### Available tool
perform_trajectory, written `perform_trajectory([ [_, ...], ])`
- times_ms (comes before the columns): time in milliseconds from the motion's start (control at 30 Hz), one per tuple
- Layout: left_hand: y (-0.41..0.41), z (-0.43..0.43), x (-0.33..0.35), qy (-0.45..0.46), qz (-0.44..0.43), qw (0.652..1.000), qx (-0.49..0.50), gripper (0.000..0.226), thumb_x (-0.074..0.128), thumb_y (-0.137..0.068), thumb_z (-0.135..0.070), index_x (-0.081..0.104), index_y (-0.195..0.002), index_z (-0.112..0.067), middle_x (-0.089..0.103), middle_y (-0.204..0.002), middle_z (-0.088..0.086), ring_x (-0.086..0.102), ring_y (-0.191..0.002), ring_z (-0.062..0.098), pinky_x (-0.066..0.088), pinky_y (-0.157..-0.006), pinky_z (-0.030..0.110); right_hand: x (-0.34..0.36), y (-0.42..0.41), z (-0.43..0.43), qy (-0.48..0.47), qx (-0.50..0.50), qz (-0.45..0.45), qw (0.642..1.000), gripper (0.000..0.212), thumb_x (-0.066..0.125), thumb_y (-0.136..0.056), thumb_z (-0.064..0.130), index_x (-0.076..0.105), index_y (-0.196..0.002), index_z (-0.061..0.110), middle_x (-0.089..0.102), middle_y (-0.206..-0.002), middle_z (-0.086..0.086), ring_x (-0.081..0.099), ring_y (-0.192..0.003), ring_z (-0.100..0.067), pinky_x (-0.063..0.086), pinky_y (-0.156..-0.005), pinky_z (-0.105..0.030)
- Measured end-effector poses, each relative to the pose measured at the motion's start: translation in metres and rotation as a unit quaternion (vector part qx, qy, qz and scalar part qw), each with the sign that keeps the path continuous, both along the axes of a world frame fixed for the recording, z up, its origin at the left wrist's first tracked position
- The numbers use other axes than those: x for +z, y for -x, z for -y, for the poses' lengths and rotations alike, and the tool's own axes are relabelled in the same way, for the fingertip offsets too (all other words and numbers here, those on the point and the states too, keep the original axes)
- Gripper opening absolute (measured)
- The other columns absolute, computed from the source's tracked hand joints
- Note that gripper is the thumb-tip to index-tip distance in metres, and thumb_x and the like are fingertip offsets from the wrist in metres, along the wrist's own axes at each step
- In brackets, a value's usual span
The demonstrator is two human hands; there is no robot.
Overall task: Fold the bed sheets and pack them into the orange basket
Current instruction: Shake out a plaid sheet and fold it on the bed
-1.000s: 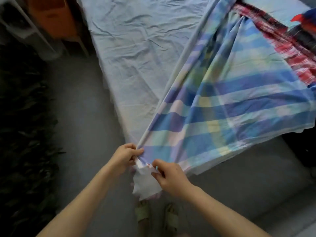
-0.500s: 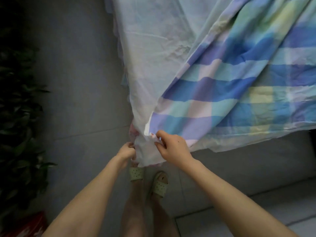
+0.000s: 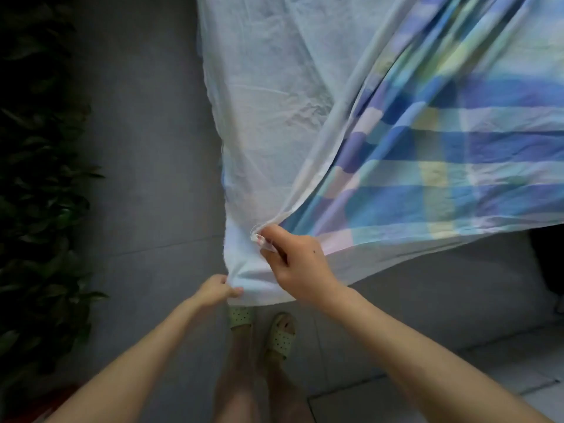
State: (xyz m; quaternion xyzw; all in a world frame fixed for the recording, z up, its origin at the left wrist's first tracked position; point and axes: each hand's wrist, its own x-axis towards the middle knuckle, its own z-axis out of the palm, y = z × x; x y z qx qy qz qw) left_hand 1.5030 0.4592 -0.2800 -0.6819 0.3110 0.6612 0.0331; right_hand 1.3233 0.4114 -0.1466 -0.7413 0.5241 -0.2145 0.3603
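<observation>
Two pinches on the sheet [image 3: 457, 166] have parted: left hand [image 3: 216, 290] slid down-edge from right hand [image 3: 300, 264], likely aligning corners.

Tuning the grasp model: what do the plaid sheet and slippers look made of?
Plaid sheet: thin woven cloth, likely cotton, matte; it creases finely and drapes softly. Slippers: probably moulded foam or rubber, pale green, matte, with punched holes.

Dark leafy plants [image 3: 39, 178] lined the left edge of the grey floor [image 3: 146, 178]. Pale green perforated slippers [image 3: 280, 334] stood side by side on it, near lighter tiles [image 3: 457, 389].
</observation>
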Motion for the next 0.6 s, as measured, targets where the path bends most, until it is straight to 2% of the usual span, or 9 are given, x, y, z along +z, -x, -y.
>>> perform_trajectory([
  [67, -0.001, 0.01, 0.026, 0.067, 0.003, 0.998, 0.015, 0.047, 0.063, -0.075, -0.039, 0.06, -0.11, -0.007, 0.065, -0.109, 0.008, 0.062, -0.098, 0.025, 0.049, -0.088, 0.039, 0.025, 0.005, 0.001, 0.006, -0.012, 0.022, 1.0, 0.022, 0.056, -0.088, 0.008, 0.046, -0.09, 0.028, 0.038, -0.049, 0.016, 0.032, -0.05, -0.011, 0.021, -0.047, -0.02],
  [167, 0.012, 0.028, 0.089, 0.196, 0.037, 0.98, 0.011, 0.021, 0.053, -0.094, -0.024, 0.052, -0.106, -0.007, 0.057, -0.101, 0.007, 0.054, -0.091, 0.022, 0.041, -0.076, 0.033, 0.08, 0.012, 0.0, 0.06, -0.037, 0.033, 0.997, 0.013, 0.057, -0.087, 0.006, 0.06, -0.097, 0.014, 0.046, -0.057, 0.03, 0.037, -0.045, 0.001, 0.026, -0.047, -0.01],
  [267, 0.024, 0.048, 0.14, 0.291, 0.069, 0.952, 0.067, 0.017, 0.05, -0.095, -0.016, 0.053, -0.098, 0.0, 0.056, -0.094, 0.013, 0.05, -0.084, 0.021, 0.041, -0.073, 0.035, 0.127, 0.012, -0.001, 0.12, -0.075, 0.037, 0.989, 0.02, 0.059, -0.085, 0.002, 0.067, -0.102, 0.007, 0.06, -0.066, 0.017, 0.039, -0.053, -0.001, 0.03, -0.054, 0.0],
  [333, 0.029, 0.062, 0.182, 0.28, 0.044, 0.951, 0.125, 0.018, 0.056, -0.093, -0.02, 0.058, -0.095, -0.002, 0.06, -0.088, 0.01, 0.055, -0.077, 0.022, 0.043, -0.066, 0.032, 0.155, 0.011, -0.002, 0.16, -0.088, 0.038, 0.983, 0.021, 0.059, -0.086, 0.003, 0.069, -0.104, 0.005, 0.072, -0.08, 0.006, 0.051, -0.061, -0.002, 0.038, -0.061, -0.001],
  [400, 0.028, 0.075, 0.22, 0.222, -0.022, 0.962, 0.155, 0.029, 0.068, -0.086, -0.029, 0.062, -0.09, -0.001, 0.063, -0.083, 0.009, 0.057, -0.072, 0.023, 0.043, -0.063, 0.029, 0.181, 0.01, -0.002, 0.194, -0.106, 0.036, 0.975, 0.023, 0.058, -0.086, 0.005, 0.07, -0.106, 0.004, 0.074, -0.094, -0.005, 0.064, -0.072, -0.012, 0.048, -0.067, -0.012],
  [433, 0.026, 0.081, 0.237, 0.185, -0.07, 0.968, 0.155, 0.037, 0.075, -0.078, -0.032, 0.064, -0.091, 0.0, 0.064, -0.084, 0.012, 0.058, -0.073, 0.024, 0.044, -0.065, 0.029, 0.192, 0.01, -0.002, 0.207, -0.115, 0.036, 0.971, 0.024, 0.058, -0.086, 0.006, 0.069, -0.107, 0.003, 0.074, -0.096, -0.007, 0.065, -0.076, -0.013, 0.048, -0.07, -0.012],
  [467, 0.023, 0.087, 0.257, 0.152, -0.114, 0.972, 0.137, 0.043, 0.081, -0.071, -0.031, 0.064, -0.092, 0.001, 0.063, -0.084, 0.015, 0.059, -0.071, 0.023, 0.045, -0.064, 0.029, 0.209, 0.009, -0.003, 0.219, -0.122, 0.037, 0.967, 0.025, 0.058, -0.086, 0.005, 0.069, -0.108, 0.002, 0.074, -0.096, -0.008, 0.063, -0.078, -0.011, 0.046, -0.07, -0.007],
  [533, 0.021, 0.099, 0.286, 0.105, -0.165, 0.974, 0.114, 0.033, 0.081, -0.07, -0.019, 0.058, -0.089, -0.004, 0.05, -0.07, 0.012, 0.05, -0.045, 0.011, 0.043, -0.046, 0.018, 0.234, 0.004, -0.003, 0.225, -0.131, 0.039, 0.965, 0.025, 0.058, -0.087, 0.004, 0.068, -0.109, 0.001, 0.073, -0.093, -0.008, 0.056, -0.075, 0.0, 0.037, -0.069, 0.003],
  [600, 0.021, 0.107, 0.316, 0.071, -0.193, 0.972, 0.111, 0.018, 0.068, -0.081, -0.007, 0.052, -0.09, -0.01, 0.041, -0.058, 0.004, 0.038, -0.029, 0.004, 0.033, -0.03, 0.013, 0.262, -0.009, -0.002, 0.227, -0.144, 0.056, 0.961, 0.025, 0.058, -0.087, 0.004, 0.068, -0.11, 0.001, 0.073, -0.089, -0.004, 0.052, -0.069, 0.01, 0.034, -0.068, 0.003],
])
